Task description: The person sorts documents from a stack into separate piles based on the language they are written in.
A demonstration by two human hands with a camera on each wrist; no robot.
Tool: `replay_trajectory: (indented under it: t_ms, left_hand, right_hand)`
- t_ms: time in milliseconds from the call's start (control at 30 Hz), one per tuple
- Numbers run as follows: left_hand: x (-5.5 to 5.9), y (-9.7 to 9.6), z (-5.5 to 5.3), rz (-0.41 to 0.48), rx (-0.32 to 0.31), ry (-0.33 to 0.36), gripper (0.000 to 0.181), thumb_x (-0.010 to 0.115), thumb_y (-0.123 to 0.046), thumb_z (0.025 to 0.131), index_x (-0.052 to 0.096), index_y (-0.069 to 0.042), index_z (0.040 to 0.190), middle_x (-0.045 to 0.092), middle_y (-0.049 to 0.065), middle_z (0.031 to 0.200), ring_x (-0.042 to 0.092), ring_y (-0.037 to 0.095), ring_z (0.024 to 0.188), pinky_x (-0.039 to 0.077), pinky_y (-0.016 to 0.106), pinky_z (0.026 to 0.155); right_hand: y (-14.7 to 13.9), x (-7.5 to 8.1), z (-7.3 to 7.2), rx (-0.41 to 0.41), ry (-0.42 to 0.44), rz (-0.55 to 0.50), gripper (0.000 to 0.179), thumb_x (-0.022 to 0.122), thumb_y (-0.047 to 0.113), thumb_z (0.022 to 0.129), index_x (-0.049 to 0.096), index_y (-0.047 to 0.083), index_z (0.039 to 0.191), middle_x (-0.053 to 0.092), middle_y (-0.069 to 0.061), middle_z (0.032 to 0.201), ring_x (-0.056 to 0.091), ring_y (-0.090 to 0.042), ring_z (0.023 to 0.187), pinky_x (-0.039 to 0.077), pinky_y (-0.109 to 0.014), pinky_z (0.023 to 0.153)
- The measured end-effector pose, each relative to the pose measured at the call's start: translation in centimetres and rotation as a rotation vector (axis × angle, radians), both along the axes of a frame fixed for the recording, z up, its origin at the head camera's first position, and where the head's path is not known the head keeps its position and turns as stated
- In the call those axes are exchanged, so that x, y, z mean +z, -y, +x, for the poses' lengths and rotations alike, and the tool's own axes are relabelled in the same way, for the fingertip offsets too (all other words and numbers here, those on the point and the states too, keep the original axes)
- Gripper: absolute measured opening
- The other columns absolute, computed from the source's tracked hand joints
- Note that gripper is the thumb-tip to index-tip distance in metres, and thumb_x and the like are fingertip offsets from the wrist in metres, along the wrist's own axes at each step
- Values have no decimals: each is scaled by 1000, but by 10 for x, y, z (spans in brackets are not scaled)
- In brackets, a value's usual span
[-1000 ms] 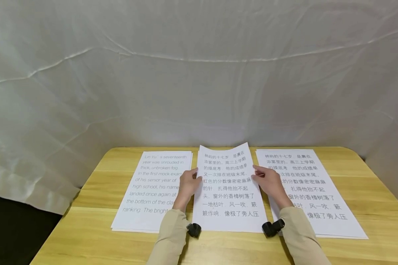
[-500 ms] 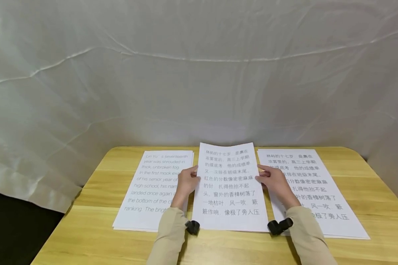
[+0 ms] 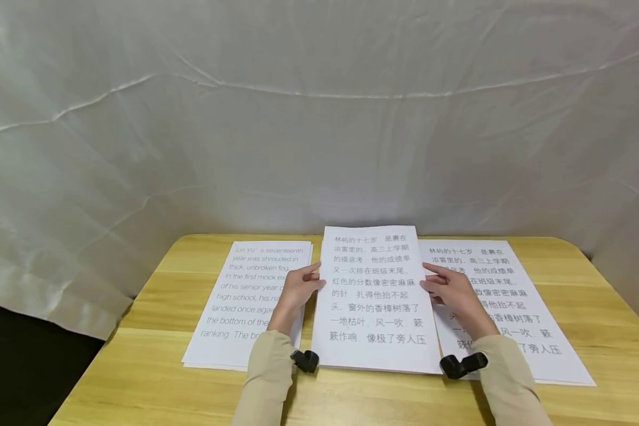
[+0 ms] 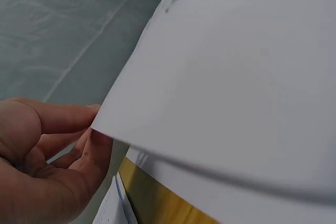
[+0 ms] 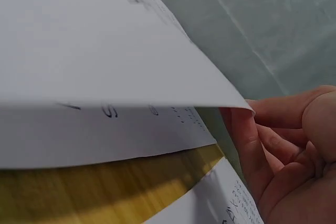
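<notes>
A sheet of paper [image 3: 375, 290] printed with Chinese characters is lifted off the middle pile, its near edge above the paper below. My left hand [image 3: 297, 291] pinches its left edge between thumb and fingers, and in the left wrist view the fingers [image 4: 97, 153] curl beneath it. On the opposite edge my right hand [image 3: 454, 294] pinches in the same way, fingers [image 5: 244, 140] under the sheet. Beneath, a lower sheet [image 5: 105, 137] with some dark print lies on the table.
To the left lies a pile of English-printed paper [image 3: 245, 296], partly behind my left hand. A Chinese-printed pile [image 3: 532, 331] lies on the right, partly covered by my right hand. The wooden table [image 3: 138, 378] meets a grey cloth [image 3: 319, 148] at its far edge.
Both hands have raised the middle sheet and shifted it slightly right. Its curled far edge has straightened, and the hands have moved a little farther apart.
</notes>
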State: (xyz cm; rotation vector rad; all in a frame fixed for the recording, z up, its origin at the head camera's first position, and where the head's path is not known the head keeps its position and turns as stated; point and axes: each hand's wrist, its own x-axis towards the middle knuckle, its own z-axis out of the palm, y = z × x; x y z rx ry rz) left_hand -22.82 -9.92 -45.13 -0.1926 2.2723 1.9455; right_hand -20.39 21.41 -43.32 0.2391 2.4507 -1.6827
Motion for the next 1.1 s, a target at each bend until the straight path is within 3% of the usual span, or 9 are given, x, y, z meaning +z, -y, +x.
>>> replay_trajectory:
  t_ms: [133,400,733,933,1100]
  left_hand:
    - [1,-1,-1,46,4,4,50,67,3,85,58,-6,133,57,8,96,53,18,89,52,29,82]
    - [3,-2,0,38,26,8,50,67,3,85,59,-9,133,58,8,99,54,19,92,52,27,83]
    - [11,-3,9,50,14,-15,49,65,4,86,58,-7,134,58,9,98,54,17,88,51,29,82]
    - [4,-10,14,19,2,-18,50,66,5,83,59,-4,132,59,9,97,54,16,84,53,27,77]
    - [2,-25,14,53,-16,7,51,67,4,83,59,-6,132,59,9,97,57,17,84,54,26,77]
  right_hand:
    - [0,4,3,-17,-13,-9,56,61,13,95,40,4,147,55,-19,124,58,-7,80,53,-24,68]
    - [1,7,4,-31,-16,-6,55,60,10,95,41,3,146,56,-20,124,58,-6,78,54,-24,67]
    - [7,-2,10,-66,-19,69,53,59,8,95,42,0,144,58,-24,122,57,-8,78,53,-24,63]
    - [-3,2,22,-49,-25,79,54,59,12,96,41,3,146,57,-22,122,58,-10,80,53,-25,66]
    - [-23,6,27,-8,-31,104,57,60,15,96,38,2,147,60,-20,119,59,-9,80,54,-26,68]
